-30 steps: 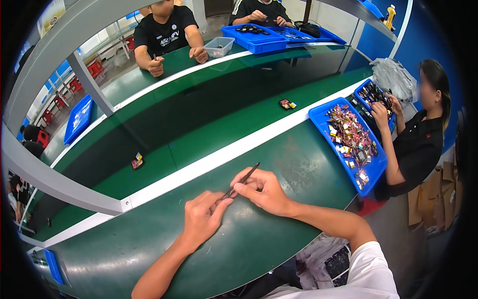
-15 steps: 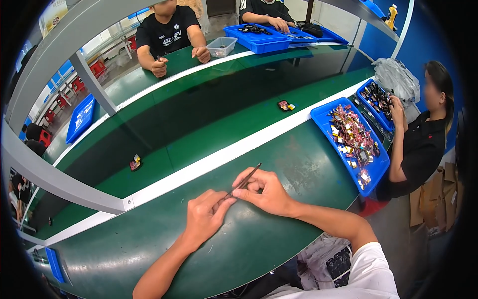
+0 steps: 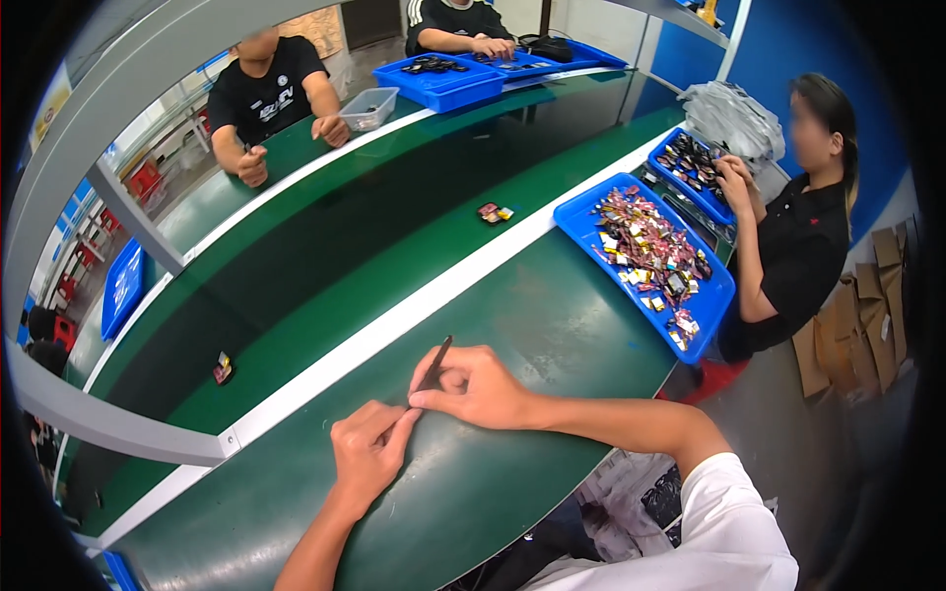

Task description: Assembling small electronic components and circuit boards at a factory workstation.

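My right hand [image 3: 483, 389] is closed around a thin dark tool that looks like tweezers [image 3: 442, 355], with one end sticking up past the fingers. Just to its left, my left hand [image 3: 367, 448] is pinched shut at the tool's lower end. Whatever sits between those left fingertips is too small and covered to make out. Both hands are close together over the green worktable [image 3: 522, 305], fingertips almost touching.
At the right stands a blue tray [image 3: 717, 317] heaped with small wired parts [image 3: 645, 236]. A co-worker [image 3: 803, 222] handles dark pieces in another blue tray [image 3: 724, 209]. Small parts [image 3: 224, 368] lie on the green belt [image 3: 335, 261] beyond a white rail [image 3: 394, 325]. Two people sit opposite.
The whole view has shifted, so the trays and people appear further left. The tool in my right hand points more steeply upward. Both hands stay together.
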The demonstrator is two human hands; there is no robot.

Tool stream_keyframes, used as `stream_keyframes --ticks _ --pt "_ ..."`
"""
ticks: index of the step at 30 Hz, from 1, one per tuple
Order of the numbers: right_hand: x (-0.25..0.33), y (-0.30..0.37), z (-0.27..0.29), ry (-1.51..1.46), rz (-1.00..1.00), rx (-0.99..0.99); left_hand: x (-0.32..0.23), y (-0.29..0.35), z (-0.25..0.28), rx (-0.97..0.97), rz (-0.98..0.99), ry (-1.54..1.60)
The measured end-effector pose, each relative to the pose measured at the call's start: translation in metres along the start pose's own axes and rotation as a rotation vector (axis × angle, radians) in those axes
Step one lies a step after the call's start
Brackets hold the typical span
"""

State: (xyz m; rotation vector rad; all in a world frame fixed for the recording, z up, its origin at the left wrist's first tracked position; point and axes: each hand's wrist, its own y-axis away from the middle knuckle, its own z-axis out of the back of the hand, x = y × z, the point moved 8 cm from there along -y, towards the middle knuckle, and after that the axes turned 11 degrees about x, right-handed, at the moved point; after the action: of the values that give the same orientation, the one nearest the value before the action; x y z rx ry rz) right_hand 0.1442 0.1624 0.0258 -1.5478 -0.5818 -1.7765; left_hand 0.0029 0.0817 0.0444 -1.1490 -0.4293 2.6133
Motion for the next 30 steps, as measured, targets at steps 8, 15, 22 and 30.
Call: stream_keyframes --ticks 8,15,22,30 --pt "0.0016 0.0012 -0.0011 -0.048 0.057 0.017 -0.0035 -0.0006 -0.0036 0.010 -0.024 -0.025" --pt "0.0016 0.0012 0.0004 -0.040 0.058 0.004 -0.0078 -0.0019 -0.0033 0.017 -0.044 -0.052" --pt "0.0040 0.0005 0.0014 0.017 0.070 -0.002 -0.0064 -0.0013 -0.0024 0.007 -0.039 -0.057" --pt "0.0035 0.0009 0.0021 0.013 0.081 -0.019 -0.0058 -0.0019 -0.0032 0.017 -0.026 -0.060"
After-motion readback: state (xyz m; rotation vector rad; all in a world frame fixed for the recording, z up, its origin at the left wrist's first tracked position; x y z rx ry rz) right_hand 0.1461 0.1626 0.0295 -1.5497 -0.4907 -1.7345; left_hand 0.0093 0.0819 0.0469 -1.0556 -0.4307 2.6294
